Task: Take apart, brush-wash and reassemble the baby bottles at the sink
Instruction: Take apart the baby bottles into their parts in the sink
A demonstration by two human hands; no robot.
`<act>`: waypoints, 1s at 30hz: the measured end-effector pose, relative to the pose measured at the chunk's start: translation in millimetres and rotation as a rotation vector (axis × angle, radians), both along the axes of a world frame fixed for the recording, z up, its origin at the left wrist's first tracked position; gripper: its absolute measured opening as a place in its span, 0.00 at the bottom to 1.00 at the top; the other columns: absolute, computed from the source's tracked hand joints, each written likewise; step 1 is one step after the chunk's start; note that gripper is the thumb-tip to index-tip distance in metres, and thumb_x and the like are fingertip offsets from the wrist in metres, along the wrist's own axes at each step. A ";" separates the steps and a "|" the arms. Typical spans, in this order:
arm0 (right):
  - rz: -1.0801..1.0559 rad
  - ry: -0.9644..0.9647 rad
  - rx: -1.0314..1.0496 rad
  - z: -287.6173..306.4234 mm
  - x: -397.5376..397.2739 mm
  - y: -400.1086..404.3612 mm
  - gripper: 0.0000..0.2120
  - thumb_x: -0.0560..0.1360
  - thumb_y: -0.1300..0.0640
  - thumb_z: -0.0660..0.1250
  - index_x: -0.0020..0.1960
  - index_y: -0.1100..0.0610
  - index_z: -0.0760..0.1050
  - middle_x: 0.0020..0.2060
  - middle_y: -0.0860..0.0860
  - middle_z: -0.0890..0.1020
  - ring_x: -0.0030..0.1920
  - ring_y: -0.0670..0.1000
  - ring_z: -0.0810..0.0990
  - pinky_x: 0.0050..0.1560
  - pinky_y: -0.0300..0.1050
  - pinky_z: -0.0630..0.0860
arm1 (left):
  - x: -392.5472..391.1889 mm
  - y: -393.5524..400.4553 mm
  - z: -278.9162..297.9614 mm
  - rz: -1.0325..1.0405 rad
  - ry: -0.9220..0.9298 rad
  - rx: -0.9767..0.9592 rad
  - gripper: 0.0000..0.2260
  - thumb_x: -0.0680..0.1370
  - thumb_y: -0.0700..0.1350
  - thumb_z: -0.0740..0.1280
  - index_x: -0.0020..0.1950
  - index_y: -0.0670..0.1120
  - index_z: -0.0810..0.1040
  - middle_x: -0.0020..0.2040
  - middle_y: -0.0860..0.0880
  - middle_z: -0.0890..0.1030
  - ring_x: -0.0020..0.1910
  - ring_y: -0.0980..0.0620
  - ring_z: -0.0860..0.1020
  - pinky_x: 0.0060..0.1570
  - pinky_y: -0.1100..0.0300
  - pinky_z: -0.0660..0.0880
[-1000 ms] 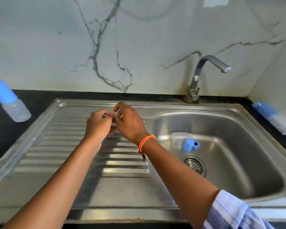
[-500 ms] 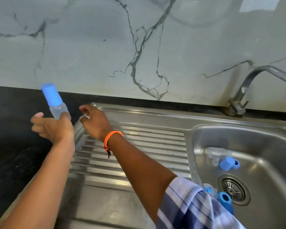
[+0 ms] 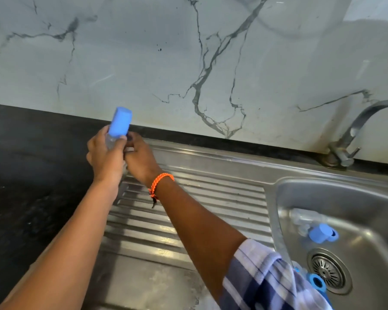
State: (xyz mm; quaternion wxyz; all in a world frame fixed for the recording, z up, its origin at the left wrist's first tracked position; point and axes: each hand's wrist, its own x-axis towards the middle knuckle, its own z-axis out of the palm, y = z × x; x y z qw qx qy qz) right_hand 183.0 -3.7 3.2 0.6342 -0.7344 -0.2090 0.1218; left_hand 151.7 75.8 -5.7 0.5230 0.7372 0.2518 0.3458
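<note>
Head view, one entry. Change: half a second ago the left hand (image 3: 105, 157) was only reaching for the capped bottle (image 3: 117, 130) standing on the black desk (image 3: 31, 175); now its grip is closed round the clear body, lifted at the drainboard's far-left corner. The right hand (image 3: 139, 159) has joined, fingers curled at the bottle's base. Judged: a further bottle's dismantling begins.

Materials: smooth blue cylindrical cap, translucent plastic body; ribbed stainless drainboard (image 3: 188, 209); loose bottle parts (image 3: 316, 229) in the sink basin (image 3: 367, 198), right.

Sink (image 3: 211, 166): shiny ribbed steel. Wall (image 3: 143, 52): glossy marble. Counter (image 3: 31, 164): dark matt stone. Bottle (image 3: 112, 139): clear plastic w/ blue matt cap (image 3: 119, 121).
</note>
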 end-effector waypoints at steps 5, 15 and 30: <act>-0.075 0.082 0.125 11.6 -3.9 -84.3 0.22 0.80 0.67 0.60 0.72 0.55 0.67 0.46 0.58 0.84 0.47 0.57 0.84 0.56 0.68 0.81 | -2.8 -51.3 11.8 -0.169 0.141 0.391 0.19 0.77 0.53 0.65 0.68 0.55 0.76 0.63 0.46 0.78 0.65 0.41 0.75 0.65 0.42 0.73; -0.133 0.256 0.123 26.0 -40.4 -294.9 0.27 0.80 0.42 0.59 0.66 0.64 0.75 0.46 0.64 0.84 0.45 0.62 0.85 0.43 0.57 0.85 | -35.6 -209.4 22.7 -0.475 0.187 0.687 0.14 0.69 0.58 0.71 0.49 0.56 0.71 0.40 0.55 0.78 0.39 0.48 0.78 0.32 0.54 0.73; -0.312 -0.175 -0.087 5.0 -101.2 -472.3 0.17 0.83 0.48 0.67 0.47 0.63 0.75 0.29 0.59 0.79 0.27 0.56 0.73 0.29 0.45 0.71 | -57.1 -337.4 8.0 -0.980 0.150 0.856 0.21 0.71 0.74 0.69 0.52 0.63 0.67 0.37 0.61 0.75 0.33 0.60 0.74 0.29 0.60 0.63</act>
